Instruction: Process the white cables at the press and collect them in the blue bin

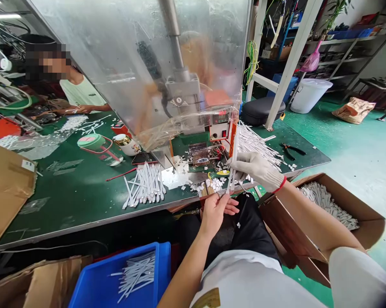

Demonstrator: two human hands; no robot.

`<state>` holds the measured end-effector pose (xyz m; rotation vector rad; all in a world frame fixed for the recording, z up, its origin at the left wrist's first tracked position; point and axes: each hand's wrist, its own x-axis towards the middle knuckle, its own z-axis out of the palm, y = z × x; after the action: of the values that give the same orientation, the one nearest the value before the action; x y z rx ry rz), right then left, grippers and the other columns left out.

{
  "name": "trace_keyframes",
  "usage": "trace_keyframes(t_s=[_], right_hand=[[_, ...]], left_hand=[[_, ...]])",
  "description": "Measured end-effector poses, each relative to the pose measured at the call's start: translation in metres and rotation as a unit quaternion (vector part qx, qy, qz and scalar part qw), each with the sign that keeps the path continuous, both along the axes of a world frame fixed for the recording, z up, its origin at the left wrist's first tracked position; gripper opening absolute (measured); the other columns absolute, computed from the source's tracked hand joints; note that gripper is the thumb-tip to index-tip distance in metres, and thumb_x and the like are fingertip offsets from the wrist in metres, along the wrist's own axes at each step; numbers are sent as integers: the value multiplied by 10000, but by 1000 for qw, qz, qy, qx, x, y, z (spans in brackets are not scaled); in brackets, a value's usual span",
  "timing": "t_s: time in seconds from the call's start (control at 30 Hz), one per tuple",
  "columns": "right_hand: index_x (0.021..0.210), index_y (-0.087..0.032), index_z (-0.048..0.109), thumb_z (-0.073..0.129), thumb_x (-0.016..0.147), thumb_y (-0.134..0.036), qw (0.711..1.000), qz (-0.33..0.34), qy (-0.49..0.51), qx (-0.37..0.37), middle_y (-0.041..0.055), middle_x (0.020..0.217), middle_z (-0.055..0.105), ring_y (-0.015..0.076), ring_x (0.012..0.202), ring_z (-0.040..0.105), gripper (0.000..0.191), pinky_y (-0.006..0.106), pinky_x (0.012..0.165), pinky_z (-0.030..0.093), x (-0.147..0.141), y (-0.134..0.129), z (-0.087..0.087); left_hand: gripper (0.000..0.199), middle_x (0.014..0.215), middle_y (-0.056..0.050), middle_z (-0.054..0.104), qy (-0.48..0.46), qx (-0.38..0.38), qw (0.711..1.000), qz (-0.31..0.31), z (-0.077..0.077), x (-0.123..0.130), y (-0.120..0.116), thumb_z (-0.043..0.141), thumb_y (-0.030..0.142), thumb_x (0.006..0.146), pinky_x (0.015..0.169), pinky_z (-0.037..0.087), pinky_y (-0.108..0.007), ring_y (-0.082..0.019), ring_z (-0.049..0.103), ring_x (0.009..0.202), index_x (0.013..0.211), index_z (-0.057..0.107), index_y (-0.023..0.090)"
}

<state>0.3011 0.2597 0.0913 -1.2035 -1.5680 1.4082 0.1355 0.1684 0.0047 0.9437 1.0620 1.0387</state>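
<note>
My right hand [256, 170], in a white knit glove with a red cuff, is shut on a long thin white strip [234, 156] that stands nearly upright in front of a small heat-sealing machine [205, 147]. My left hand [214, 212] is bare and sits just below, its fingers pinching thin white material at the strip's lower end. Exactly how many strips are held is hidden by the fingers. White offcuts [213, 184] lie scattered on the bench edge under both hands. A heap of white strips [255, 143] lies behind the glove.
A green workbench [67, 214] holds a bundle of white strips [144, 186], pliers [292, 149] and a mug [127, 144]. A clear plastic sheet [116, 64] shields the machine. A blue crate [116, 278] and a cardboard box [334, 205] hold strips. A co-worker [82, 92] sits beyond.
</note>
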Motion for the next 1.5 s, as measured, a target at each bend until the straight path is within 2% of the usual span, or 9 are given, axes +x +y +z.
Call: trace_keyframes(t_s=[0.1,0.2,0.4,0.47,0.6,0.73,0.83,1.03,1.5], right_hand=[[958,-117,708,718,799,-467,999,26,-18,-21,55,680,662,142,550,609,385,199,479,482,-14,-7,-19],[939,-123,693,705,805,-455,998,24,-10,-52,47,655,648,147,534,608,358,210,470,488,-26,-11,-33],[808,-140,638,739,777,-461,996,31,11,-80,31,594,612,133,506,580,338,203,454,484,-42,-14,-43],[793,-144,631,739,782,-479,993,50,27,-103,27,587,604,122,497,565,353,189,440,462,-47,-10,-51],[806,-132,655,730,791,-515,978,100,74,-164,1,550,553,67,419,446,390,155,371,334,-59,5,-78],[793,-135,670,776,748,-484,970,92,100,-203,-6,550,558,61,419,420,367,160,364,296,-76,16,-99],[779,-135,683,782,740,-449,967,81,127,-204,21,630,614,64,451,449,332,162,372,301,-84,20,-104],[759,-127,669,776,720,-363,961,41,137,-238,28,660,619,68,460,469,262,166,381,325,-92,22,-107],[709,-149,564,799,677,-366,956,43,167,-236,-26,548,531,58,413,419,321,171,368,318,-95,22,-108]], left_hand=[[437,811,-124,747,0,-12,1000,25,1,-6,-8,653,545,833,577,560,-282,-211,726,642,872,626,111],[422,760,-102,737,12,-16,999,39,1,-11,-12,681,522,819,567,555,-273,-207,723,628,892,636,109],[469,752,-97,736,6,-50,999,9,-9,-21,-13,662,513,836,551,543,-259,-197,720,608,1028,661,86],[482,759,-104,740,-12,-63,998,5,-12,-25,-15,670,528,824,550,539,-253,-198,722,616,1012,668,84],[505,747,-103,741,-50,-86,995,31,-17,-34,-21,704,554,785,559,534,-246,-195,723,623,972,672,85],[507,732,-94,740,-59,-95,992,63,-20,-40,-22,732,553,756,575,537,-255,-201,724,627,961,673,93],[522,728,-96,742,-57,-93,992,65,-18,-44,-19,730,570,749,575,540,-254,-203,726,631,955,674,94],[579,644,-99,721,-38,-127,991,8,-11,-49,-13,643,651,779,496,513,-230,-193,704,543,862,695,80],[562,663,-103,729,-18,-114,993,23,-8,-47,-11,652,647,763,514,518,-245,-205,712,566,851,686,94]])
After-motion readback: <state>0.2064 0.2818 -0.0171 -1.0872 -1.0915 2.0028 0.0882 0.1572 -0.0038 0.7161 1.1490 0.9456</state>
